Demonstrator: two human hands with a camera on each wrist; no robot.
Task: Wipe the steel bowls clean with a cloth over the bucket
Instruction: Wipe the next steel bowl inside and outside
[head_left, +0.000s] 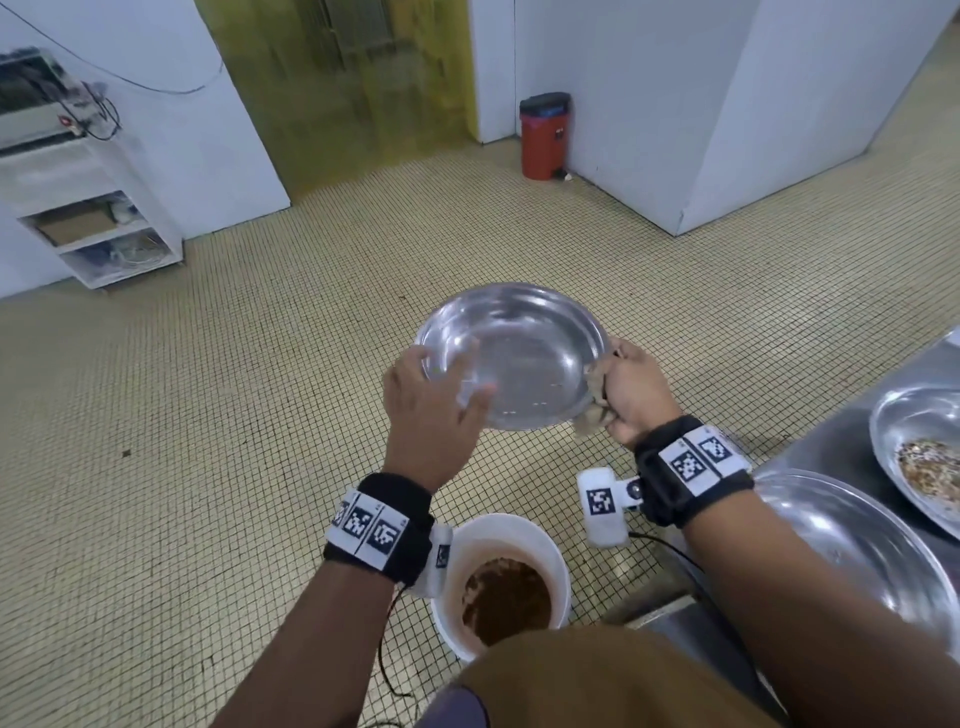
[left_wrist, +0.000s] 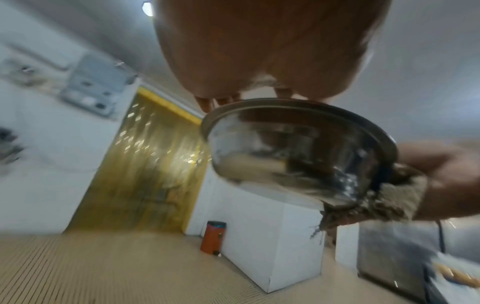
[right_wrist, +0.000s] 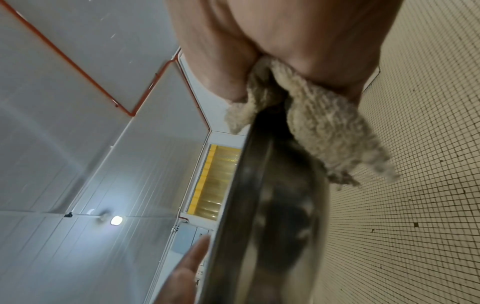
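A shallow steel bowl (head_left: 511, 356) (left_wrist: 293, 152) (right_wrist: 272, 216) hangs tilted in the air beyond the white bucket (head_left: 556, 551), which stands on the floor with brown scraps in it. My right hand (head_left: 623, 395) (right_wrist: 272, 41) pinches a beige cloth (head_left: 595, 400) (left_wrist: 389, 197) (right_wrist: 324, 127) folded over the bowl's right rim. My left hand (head_left: 452, 379) (left_wrist: 259, 51) is at the left rim, its fingers (right_wrist: 182, 273) straight, blurred, and reaching over the edge. The bowl's inside looks shiny.
A steel counter (head_left: 831, 452) stands at the right. It bears a bowl with food scraps (head_left: 930, 452) and another steel bowl (head_left: 852, 540) under my right forearm. A red pedal bin (head_left: 544, 136) and a white shelf unit (head_left: 88, 208) stand far off on the tiled floor.
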